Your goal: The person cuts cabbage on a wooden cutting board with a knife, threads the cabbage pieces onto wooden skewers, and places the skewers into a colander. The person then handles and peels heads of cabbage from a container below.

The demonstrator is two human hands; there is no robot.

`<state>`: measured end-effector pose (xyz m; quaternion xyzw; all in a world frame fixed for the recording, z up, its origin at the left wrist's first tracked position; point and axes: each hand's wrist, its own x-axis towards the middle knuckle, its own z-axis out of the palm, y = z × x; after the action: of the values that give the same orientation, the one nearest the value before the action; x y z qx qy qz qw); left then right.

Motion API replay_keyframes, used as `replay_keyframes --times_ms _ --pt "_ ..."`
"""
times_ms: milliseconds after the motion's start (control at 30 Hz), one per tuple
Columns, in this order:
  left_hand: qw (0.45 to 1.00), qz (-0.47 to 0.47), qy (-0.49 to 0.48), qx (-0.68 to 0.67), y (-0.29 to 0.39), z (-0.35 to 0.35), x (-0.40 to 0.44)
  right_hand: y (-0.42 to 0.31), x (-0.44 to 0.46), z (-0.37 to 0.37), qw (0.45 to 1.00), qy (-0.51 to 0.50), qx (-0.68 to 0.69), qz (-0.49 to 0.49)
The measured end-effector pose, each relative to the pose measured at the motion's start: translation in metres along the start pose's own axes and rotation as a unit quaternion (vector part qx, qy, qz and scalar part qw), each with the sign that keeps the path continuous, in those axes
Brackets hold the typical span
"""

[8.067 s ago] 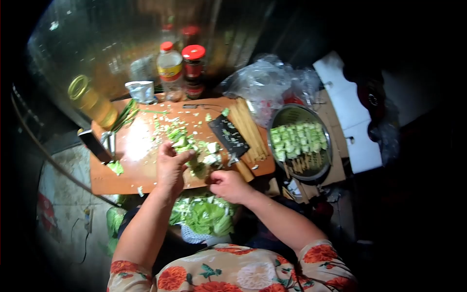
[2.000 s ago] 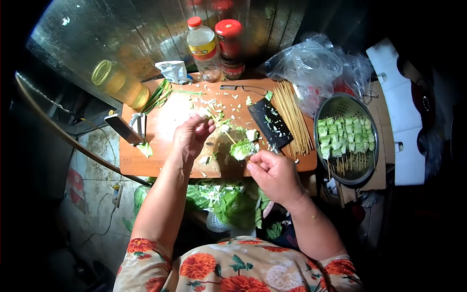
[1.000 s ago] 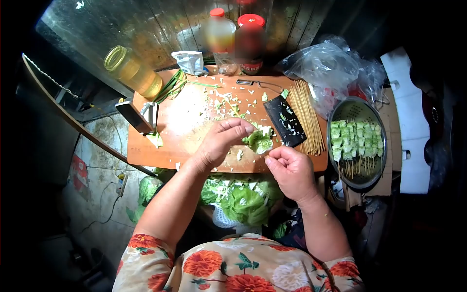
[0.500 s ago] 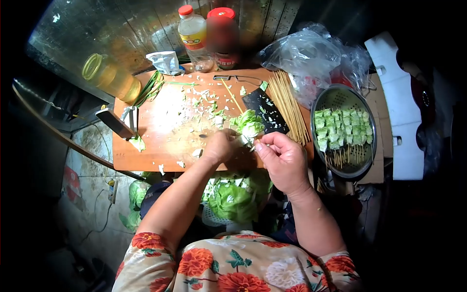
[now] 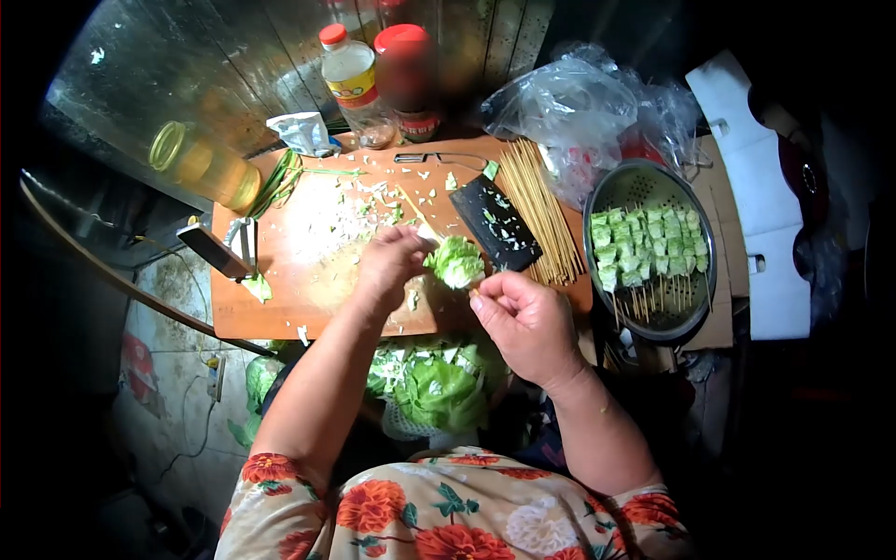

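Green leaf pieces (image 5: 455, 262) are bunched on a thin wooden skewer (image 5: 408, 205) over the wooden board (image 5: 280, 303). My right hand (image 5: 525, 322) pinches the skewer's near end. My left hand (image 5: 394, 266) is closed at the upper left side of the bunch, pinching a pale leaf piece. Chopped leaf bits (image 5: 369, 201) lie scattered on the board. Beneath the board's near edge sits a basket heaped with cut leaves (image 5: 439, 387). To the right, a metal colander (image 5: 707, 303) holds several skewers of leaf pieces (image 5: 651, 245).
A dark cleaver blade (image 5: 496, 222) lies beside a pile of bare skewers (image 5: 541, 213). Behind stand a red-capped bottle (image 5: 353, 86) and a red-lidded jar (image 5: 407, 84). A yellow jar (image 5: 207, 170) and a phone (image 5: 213, 250) are at the left, plastic bags (image 5: 569, 107) at the back right.
My left hand has lifted away from my right hand to the upper side of the bunch. The skewer stays in my right hand. The view has shifted slightly.
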<state>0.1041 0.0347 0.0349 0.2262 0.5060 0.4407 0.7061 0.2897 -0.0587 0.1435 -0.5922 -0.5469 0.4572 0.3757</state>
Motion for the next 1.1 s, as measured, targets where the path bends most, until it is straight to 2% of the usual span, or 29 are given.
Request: replay_keyframes --times_ms 133,400,600,667,900,1033,1100 --pt "0.992 0.056 0.019 -0.110 0.050 -0.013 -0.018 -0.010 -0.002 0.005 0.999 -0.033 -0.029 0.004" --pt "0.979 0.094 0.049 -0.173 0.068 -0.036 -0.022 -0.014 -0.003 0.018 0.998 -0.058 -0.037 0.003" --pt "0.981 0.152 0.059 -0.104 0.074 -0.033 -0.028 -0.020 -0.003 0.020 0.996 -0.080 -0.036 0.012" --pt "0.975 0.211 0.057 -0.035 0.077 -0.026 -0.035 -0.021 -0.004 0.021 0.997 -0.076 -0.019 0.021" --pt "0.977 0.205 0.015 0.055 0.082 -0.019 -0.043 -0.017 -0.012 0.025 0.998 -0.053 -0.015 -0.021" --pt "0.971 0.230 -0.030 0.053 0.079 -0.015 -0.048 -0.011 -0.013 0.028 0.998 -0.029 -0.018 -0.055" --pt "0.961 0.185 -0.076 0.189 0.072 -0.004 -0.063 -0.007 -0.011 0.029 0.998 -0.015 -0.001 -0.065"
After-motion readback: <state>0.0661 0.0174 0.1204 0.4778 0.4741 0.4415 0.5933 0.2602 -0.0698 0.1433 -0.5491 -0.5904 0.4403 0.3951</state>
